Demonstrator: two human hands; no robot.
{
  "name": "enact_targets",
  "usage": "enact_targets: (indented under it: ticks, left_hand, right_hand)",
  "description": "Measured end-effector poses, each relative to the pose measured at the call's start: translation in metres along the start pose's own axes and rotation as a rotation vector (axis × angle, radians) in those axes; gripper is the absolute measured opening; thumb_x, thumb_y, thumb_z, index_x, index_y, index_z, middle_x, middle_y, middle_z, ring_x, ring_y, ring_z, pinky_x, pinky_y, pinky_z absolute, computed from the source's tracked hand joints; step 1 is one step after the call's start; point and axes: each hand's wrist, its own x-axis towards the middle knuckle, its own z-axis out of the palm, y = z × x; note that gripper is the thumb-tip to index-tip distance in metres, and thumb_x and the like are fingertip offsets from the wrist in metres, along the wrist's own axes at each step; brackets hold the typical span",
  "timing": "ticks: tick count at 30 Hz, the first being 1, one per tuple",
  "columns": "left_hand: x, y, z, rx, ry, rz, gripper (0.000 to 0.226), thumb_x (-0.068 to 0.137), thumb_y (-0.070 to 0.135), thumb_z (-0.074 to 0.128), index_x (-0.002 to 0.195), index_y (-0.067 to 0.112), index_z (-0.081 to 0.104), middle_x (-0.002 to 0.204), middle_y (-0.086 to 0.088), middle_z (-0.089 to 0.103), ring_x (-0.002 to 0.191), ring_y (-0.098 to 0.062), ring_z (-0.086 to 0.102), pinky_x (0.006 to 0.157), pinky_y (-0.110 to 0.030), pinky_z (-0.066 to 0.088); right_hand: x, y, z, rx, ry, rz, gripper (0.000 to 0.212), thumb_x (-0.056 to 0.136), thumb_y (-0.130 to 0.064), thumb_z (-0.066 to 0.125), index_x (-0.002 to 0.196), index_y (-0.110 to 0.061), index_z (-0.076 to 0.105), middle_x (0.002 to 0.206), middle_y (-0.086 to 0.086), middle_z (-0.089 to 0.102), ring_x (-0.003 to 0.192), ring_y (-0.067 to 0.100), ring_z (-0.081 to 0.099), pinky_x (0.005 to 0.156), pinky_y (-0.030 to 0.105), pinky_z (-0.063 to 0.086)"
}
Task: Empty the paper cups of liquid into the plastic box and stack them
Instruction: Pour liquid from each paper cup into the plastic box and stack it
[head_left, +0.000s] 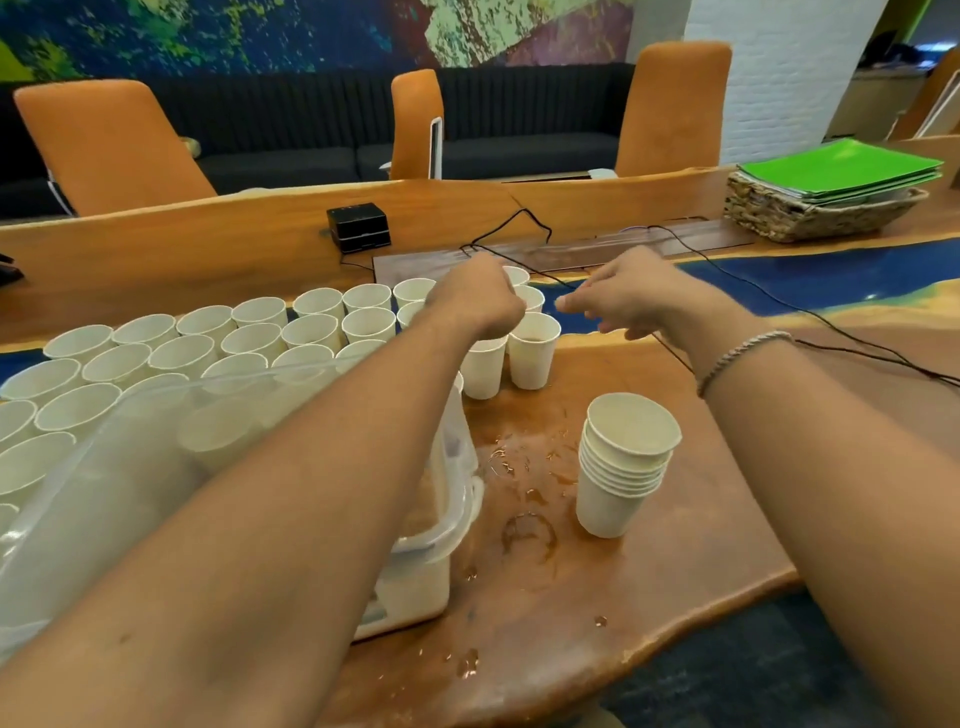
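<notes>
Many paper cups (311, 332) beside plastic box (441, 538)

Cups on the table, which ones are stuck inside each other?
The stack of cups, standing alone on the wet table right of the plastic box. All the other cups stand singly.

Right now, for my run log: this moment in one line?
left hand over cup, grip unclear | right hand open, empty | stack beside box | spills on table

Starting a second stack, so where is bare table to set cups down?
Bare table right of the cup stack, dry there. Between plastic box and stack it is free but puddled. Cup rows on the left are packed.
</notes>
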Motion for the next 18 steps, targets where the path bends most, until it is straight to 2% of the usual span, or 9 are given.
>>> enact_targets:
  ticks: [3,6,8,11,14,18]
  left_hand:
    - [0.023,0.003,0.009,0.13,0.033,-0.007,0.022,0.085,0.025,0.068,0.105,0.019,0.074,0.099,-0.001,0.072,0.09,-0.022,0.065,0.077,-0.036,0.058]
    - [0.041,0.008,0.019,0.232,0.028,0.002,0.022,0.088,0.017,0.066,0.11,0.015,0.068,0.104,-0.004,0.068,0.088,-0.023,0.058,0.068,-0.032,0.049]
    - [0.048,0.01,0.025,0.287,0.015,-0.005,0.027,0.091,0.013,0.064,0.118,0.013,0.062,0.111,-0.007,0.065,0.094,-0.025,0.058,0.071,-0.032,0.045]
    - [0.056,0.008,0.037,0.355,-0.016,0.004,0.031,0.092,0.01,0.063,0.123,0.012,0.059,0.122,-0.008,0.063,0.111,-0.026,0.061,0.075,-0.032,0.043]
    - [0.061,0.005,0.044,0.384,-0.019,0.028,0.031,0.092,0.009,0.063,0.122,0.011,0.059,0.122,-0.009,0.063,0.111,-0.026,0.062,0.073,-0.031,0.043]
    - [0.063,0.01,0.044,0.372,-0.007,0.052,0.032,0.092,0.008,0.064,0.123,0.01,0.059,0.121,-0.01,0.062,0.11,-0.025,0.061,0.074,-0.03,0.044]
  right_hand:
    - [0.044,-0.001,0.017,-0.053,-0.008,0.058,0.04,0.09,-0.036,0.073,0.112,-0.004,0.064,0.103,0.011,0.07,0.086,0.022,0.068,0.073,0.039,0.058]
    - [0.076,0.004,0.03,-0.132,0.015,0.089,0.023,0.093,-0.026,0.068,0.101,-0.005,0.061,0.099,0.01,0.071,0.078,0.022,0.07,0.065,0.036,0.057]
    - [0.089,0.007,0.036,-0.145,0.014,0.125,0.018,0.097,-0.022,0.061,0.098,-0.004,0.059,0.1,0.011,0.072,0.078,0.023,0.071,0.062,0.034,0.057]
    - [0.101,0.007,0.043,-0.124,-0.027,0.169,0.021,0.101,-0.021,0.053,0.11,-0.003,0.059,0.093,0.012,0.073,0.076,0.022,0.073,0.07,0.037,0.06]
    - [0.109,0.007,0.05,-0.076,-0.126,0.239,0.025,0.103,-0.02,0.05,0.113,0.0,0.06,0.085,0.01,0.076,0.079,0.02,0.075,0.084,0.041,0.06]
    - [0.112,0.011,0.054,-0.034,-0.152,0.295,0.023,0.102,-0.015,0.048,0.113,0.0,0.062,0.083,0.01,0.077,0.079,0.018,0.076,0.079,0.035,0.06]
